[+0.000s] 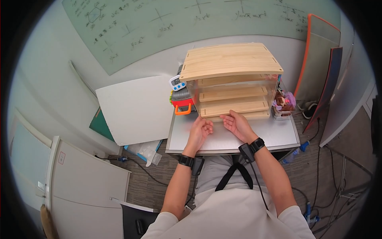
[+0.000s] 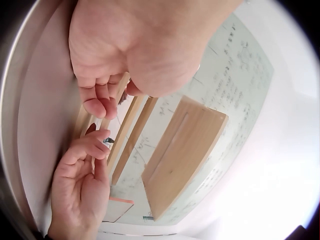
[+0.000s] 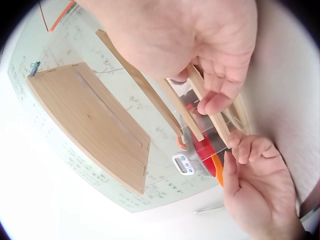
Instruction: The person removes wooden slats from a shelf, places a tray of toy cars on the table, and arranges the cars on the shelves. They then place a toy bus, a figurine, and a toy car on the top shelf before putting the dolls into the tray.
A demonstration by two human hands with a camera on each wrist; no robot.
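A wooden shelf unit (image 1: pixel 230 59) with clear side panels and several light wooden boards stands on the silver table. My left hand (image 1: pixel 200 131) is at the front left corner of a low shelf board (image 1: pixel 234 108), its thumb and curled fingers around the edge. Farther right on the same front edge, my right hand (image 1: pixel 238 126) pinches the board, thumb over it and fingers below. In the right wrist view the board (image 3: pixel 200 87) runs between the right thumb and fingers (image 3: pixel 217 104). The left fingertips (image 3: pixel 235 137) meet its end there.
Left of the shelf are a white timer (image 1: pixel 177 83) and a red-and-grey toy case (image 1: pixel 183 104) with an orange handle. A clear box with a doll (image 1: pixel 283 103) stands at the right. A white panel (image 1: pixel 137 109) leans beside the silver table (image 1: pixel 234 139); cables lie on the floor.
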